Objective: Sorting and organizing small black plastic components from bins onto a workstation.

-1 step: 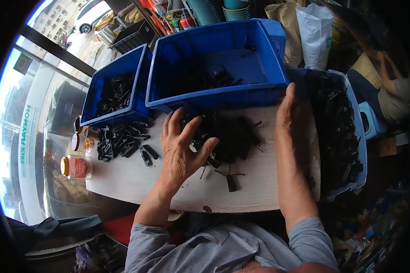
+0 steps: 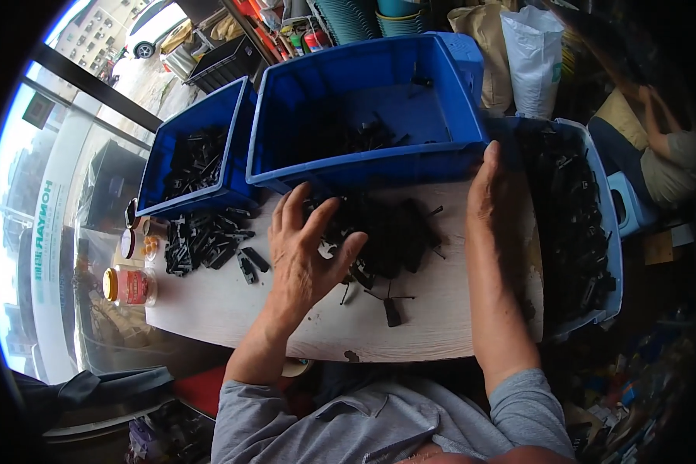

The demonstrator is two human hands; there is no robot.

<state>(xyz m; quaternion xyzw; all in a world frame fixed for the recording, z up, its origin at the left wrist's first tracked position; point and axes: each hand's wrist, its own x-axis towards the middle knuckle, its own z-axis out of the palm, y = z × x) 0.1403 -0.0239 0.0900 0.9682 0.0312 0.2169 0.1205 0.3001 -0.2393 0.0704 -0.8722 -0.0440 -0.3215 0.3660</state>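
My left hand (image 2: 298, 243) is open, its fingers spread, at the left edge of a dark pile of black plastic parts (image 2: 390, 232) with thin wires or prongs. Its fingertips reach close to the front wall of a large blue bin (image 2: 363, 164). At that bin's right front corner is my right hand (image 2: 483, 182), seen edge-on with fingers stretched out; whether it presses on the bin cannot be told. Left of my left hand lies a heap of smaller black parts (image 2: 205, 240). One loose black part (image 2: 394, 312) with prongs lies nearer me.
A smaller blue bin (image 2: 232, 147) of black parts stands at the left. Jars, one with a yellow lid (image 2: 110, 284), line the table's (image 2: 394, 344) left edge. A pale blue crate (image 2: 612, 286) of black parts stands at the right. Another person (image 2: 673, 158) sits beyond it.
My left hand has shifted very slightly to the left. My right hand, the bins and the parts look the same.
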